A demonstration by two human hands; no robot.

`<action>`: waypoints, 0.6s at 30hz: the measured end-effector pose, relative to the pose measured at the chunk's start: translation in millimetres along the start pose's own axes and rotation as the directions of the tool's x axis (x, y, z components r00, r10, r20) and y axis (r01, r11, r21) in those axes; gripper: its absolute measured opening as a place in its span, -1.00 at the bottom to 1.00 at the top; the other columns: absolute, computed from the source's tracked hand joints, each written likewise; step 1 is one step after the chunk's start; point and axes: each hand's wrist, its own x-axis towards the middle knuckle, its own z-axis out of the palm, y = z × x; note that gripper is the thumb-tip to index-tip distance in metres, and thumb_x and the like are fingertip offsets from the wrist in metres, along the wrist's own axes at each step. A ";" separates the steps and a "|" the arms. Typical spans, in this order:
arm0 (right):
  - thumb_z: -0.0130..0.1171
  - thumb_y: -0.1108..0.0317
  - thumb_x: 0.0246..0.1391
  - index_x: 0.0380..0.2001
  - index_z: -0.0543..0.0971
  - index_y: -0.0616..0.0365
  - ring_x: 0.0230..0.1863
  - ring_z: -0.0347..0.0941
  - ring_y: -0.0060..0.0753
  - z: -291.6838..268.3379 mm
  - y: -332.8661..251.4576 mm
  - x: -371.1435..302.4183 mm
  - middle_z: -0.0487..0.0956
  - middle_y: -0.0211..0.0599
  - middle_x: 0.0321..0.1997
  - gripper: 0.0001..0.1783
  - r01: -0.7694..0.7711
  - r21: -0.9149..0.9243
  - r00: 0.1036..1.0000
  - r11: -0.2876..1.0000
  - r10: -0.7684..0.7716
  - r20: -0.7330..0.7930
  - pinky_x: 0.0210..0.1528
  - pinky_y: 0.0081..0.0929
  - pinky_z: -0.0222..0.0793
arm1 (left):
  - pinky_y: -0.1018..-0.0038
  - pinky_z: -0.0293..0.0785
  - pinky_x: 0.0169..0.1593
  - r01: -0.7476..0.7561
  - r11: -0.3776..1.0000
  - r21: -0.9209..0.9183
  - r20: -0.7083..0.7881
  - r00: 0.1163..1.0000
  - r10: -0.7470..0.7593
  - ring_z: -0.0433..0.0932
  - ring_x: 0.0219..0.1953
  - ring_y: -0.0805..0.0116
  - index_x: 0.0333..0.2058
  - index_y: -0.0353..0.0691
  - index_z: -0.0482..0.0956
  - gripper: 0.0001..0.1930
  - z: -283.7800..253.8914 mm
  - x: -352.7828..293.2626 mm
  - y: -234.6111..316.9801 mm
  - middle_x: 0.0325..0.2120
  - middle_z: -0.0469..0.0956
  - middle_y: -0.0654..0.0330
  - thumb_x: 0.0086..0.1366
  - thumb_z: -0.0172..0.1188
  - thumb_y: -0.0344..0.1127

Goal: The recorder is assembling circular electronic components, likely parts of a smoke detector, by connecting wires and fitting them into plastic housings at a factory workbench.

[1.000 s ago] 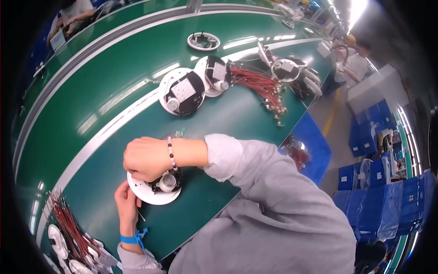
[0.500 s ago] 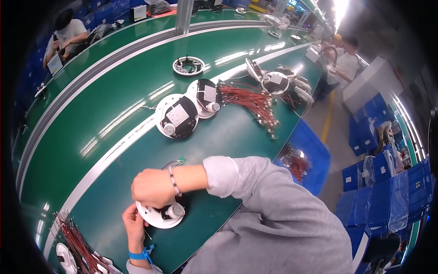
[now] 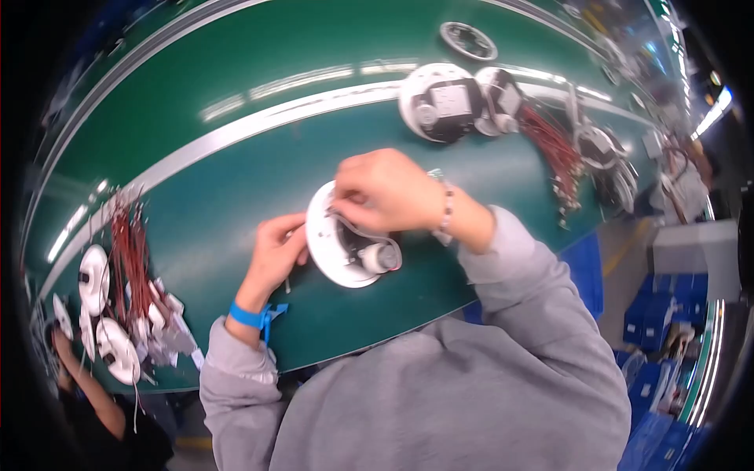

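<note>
A round white housing [image 3: 326, 255] with a dark inner part and a small white cylindrical motor [image 3: 379, 257] sits tilted in front of me. My left hand [image 3: 276, 250] grips its left rim, fingers closed. Over its upper part, my right hand [image 3: 386, 188] is closed in a pinch. A thin white cable [image 3: 363, 231] loops from the motor up to the right fingertips, which appear to hold it; the exact contact is blurred. Behind my right wrist a small green connector [image 3: 435, 173] partly shows.
Two similar housings [image 3: 440, 102] stand at the back right, near a bundle of red wires [image 3: 554, 145] and a white ring [image 3: 469, 41]. More red wires [image 3: 129, 251] and white covers [image 3: 118, 352] lie at left, where another person's arm [image 3: 90, 388] reaches in. Blue bins [image 3: 656, 314] stand right.
The view has swung left, so the things on the bench appear farther right. My right hand has lifted off the housing's rim slightly, showing its inside and the cable. My left hand keeps the rim.
</note>
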 end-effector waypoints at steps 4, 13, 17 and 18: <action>0.12 0.42 -0.27 -0.70 0.45 0.19 -0.62 0.37 -0.25 5.1 -4.8 3.0 0.41 -0.29 -0.67 -0.90 -0.023 0.027 1.000 0.999 0.023 -0.004 -0.58 -0.43 0.27 | 0.76 0.13 -0.66 -0.003 0.996 -0.090 -0.003 1.000 0.002 0.25 -0.72 0.69 -0.27 -0.37 0.50 -0.80 -1.4 -4.8 -5.9 -0.65 0.44 0.35 0.16 -0.01 -0.42; 0.13 0.43 -0.26 -0.69 0.43 0.16 -0.64 0.37 -0.29 12.4 -18.3 2.5 0.40 -0.31 -0.65 -0.91 0.022 -0.114 0.998 0.993 -0.016 0.053 -0.63 -0.44 0.25 | 0.74 0.16 -0.63 -0.021 0.995 -0.093 0.029 0.999 0.023 0.26 -0.70 0.68 -0.22 -0.36 0.48 -0.78 -3.1 -7.2 -6.5 -0.64 0.43 0.34 0.18 -0.05 -0.44; 0.13 0.41 -0.36 -0.69 0.42 0.16 -0.63 0.38 -0.22 16.5 -20.3 2.7 0.41 -0.26 -0.63 -0.90 0.120 -0.259 0.992 0.958 -0.107 0.063 -0.63 -0.36 0.30 | 0.72 0.19 -0.61 0.049 0.994 -0.093 0.051 0.998 -0.044 0.27 -0.65 0.66 -0.26 -0.32 0.50 -0.80 -2.9 -4.2 -4.8 -0.62 0.43 0.35 0.18 -0.01 -0.38; 0.11 0.43 -0.41 -0.67 0.45 0.17 -0.58 0.42 -0.21 17.0 -23.4 6.5 0.44 -0.23 -0.59 -0.90 0.095 -0.281 0.992 0.955 -0.069 0.103 -0.61 -0.37 0.34 | 0.72 0.19 -0.61 0.062 0.998 -0.003 0.055 0.997 -0.062 0.28 -0.66 0.65 -0.26 -0.31 0.50 -0.78 -8.5 -5.4 -5.0 -0.63 0.41 0.35 0.17 0.01 -0.33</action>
